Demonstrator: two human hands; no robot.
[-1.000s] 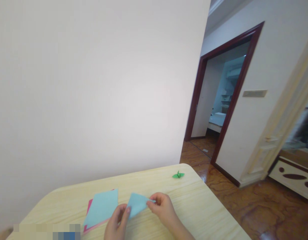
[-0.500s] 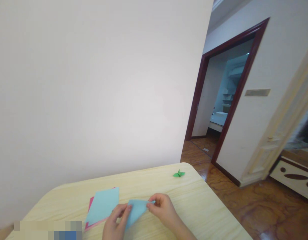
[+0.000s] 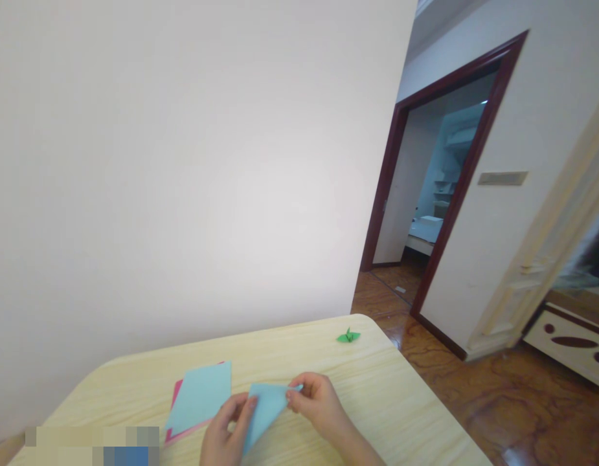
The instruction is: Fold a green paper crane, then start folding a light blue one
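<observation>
Well, a folded light-blue paper triangle (image 3: 265, 408) is held over the table, its point aimed down toward the person and slightly left, its long axis running from that tip up to the top edge. The right hand (image 3: 316, 404) pinches its upper right corner; the left hand (image 3: 226, 430) grips its left edge. Just beside them, a flat light-blue paper sheet (image 3: 198, 398) lies on a pink paper sheet (image 3: 177, 395) on a pale wood-grain table (image 3: 377, 414); a small green origami crane (image 3: 348, 336) sits well apart.
</observation>
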